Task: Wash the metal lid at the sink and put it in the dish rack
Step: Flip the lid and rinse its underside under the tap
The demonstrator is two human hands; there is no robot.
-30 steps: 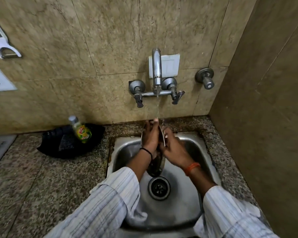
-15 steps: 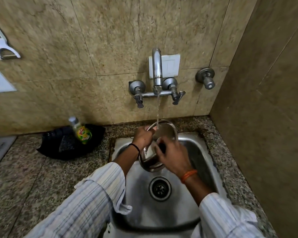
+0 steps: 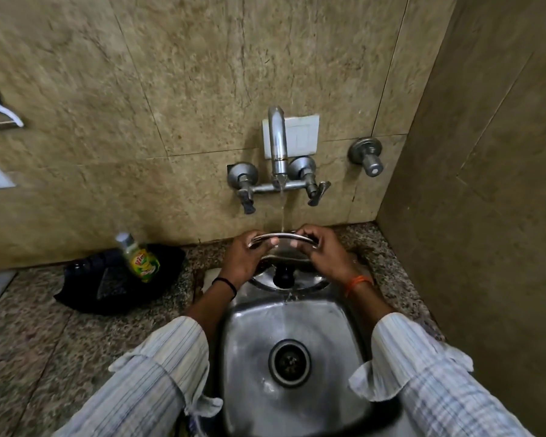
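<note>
Metal lid [image 3: 281,247]: held roughly level above the back of the sink [image 3: 297,320], knob facing down, under the tap [image 3: 278,143] stream. Left hand [image 3: 245,258] and right hand [image 3: 323,252] each gripped its rim at opposite ends.

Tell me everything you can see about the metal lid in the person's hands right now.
The round shiny metal lid looks like stainless steel, with a black knob on its near face. It is held almost edge-on over the back of the steel sink, its rim uppermost. The left hand grips its left edge, the right hand its right edge. The thin stream of water from the wall tap falls onto the rim.
</note>
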